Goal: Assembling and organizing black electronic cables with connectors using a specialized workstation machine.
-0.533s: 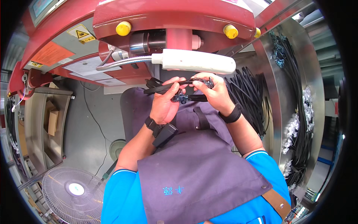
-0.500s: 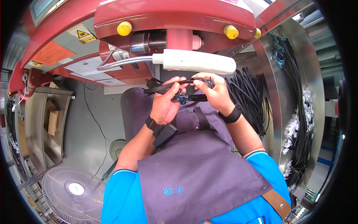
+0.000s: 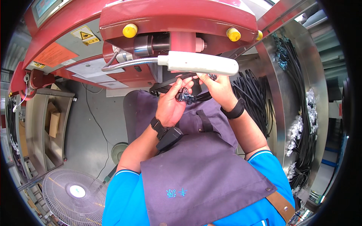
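Observation:
Between my hands a looped black belt [image 3: 161, 87] stretches across, just below the white lamp head [image 3: 203, 63]. My left hand [image 3: 171, 105] is closed on its left part, thumb and fingers pinching the strap. A buckle in dark bluish plastic film [image 3: 185, 96] hangs beside the left fingers. My right hand [image 3: 220, 90] pinches the strap's upper right part close under the lamp. The lamp hides some of the right fingertips and another film-wrapped piece there. Whether one belt or two are held cannot be made out.
The red machine [image 3: 177, 20] with yellow knobs and a pink belt roller [image 3: 184, 41] stands right ahead. Black straps [image 3: 250, 98] hang at the right, beside a metal trough [image 3: 281, 124] of wrapped belts. A fan [image 3: 77, 191] stands lower left, a metal shelf [image 3: 37, 128] left.
Both hands have moved slightly right, the right one also up toward the lamp. The strap's left part now bends in a loop, and the wrapped buckle has shifted right with the left hand.

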Demonstrator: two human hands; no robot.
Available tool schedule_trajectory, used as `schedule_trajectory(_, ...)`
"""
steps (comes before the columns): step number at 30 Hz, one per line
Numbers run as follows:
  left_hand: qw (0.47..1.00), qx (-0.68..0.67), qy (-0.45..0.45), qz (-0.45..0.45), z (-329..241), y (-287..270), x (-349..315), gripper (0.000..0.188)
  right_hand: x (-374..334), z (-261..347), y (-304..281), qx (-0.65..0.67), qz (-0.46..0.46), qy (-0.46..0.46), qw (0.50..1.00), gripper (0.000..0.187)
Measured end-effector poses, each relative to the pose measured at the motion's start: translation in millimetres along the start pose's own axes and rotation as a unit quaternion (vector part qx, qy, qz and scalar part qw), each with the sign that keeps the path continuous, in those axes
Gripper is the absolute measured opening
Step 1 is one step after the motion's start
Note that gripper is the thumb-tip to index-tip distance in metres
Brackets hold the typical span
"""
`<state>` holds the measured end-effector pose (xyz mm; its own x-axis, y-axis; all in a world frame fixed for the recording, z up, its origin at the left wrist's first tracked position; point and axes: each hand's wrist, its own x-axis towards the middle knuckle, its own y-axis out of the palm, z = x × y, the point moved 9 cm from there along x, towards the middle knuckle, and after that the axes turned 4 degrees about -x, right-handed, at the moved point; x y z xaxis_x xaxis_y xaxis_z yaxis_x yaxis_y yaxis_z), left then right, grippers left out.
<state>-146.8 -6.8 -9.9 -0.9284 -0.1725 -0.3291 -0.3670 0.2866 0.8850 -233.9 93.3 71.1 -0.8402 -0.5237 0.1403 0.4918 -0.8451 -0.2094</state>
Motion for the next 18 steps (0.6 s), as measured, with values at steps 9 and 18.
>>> schedule_trajectory(9, 1.0, -0.01, 0.005, -0.013, 0, -1, 1, 0.018, 9, -10, 2, 0.004, 0.01, 0.029, 1.0, 0.016)
schedule_trajectory(18, 1.0, -0.022, 0.008, -0.011, 0, 0, 2, 0.013, 13, -13, 2, -0.023, 0.019, 0.031, 0.999, 0.016)
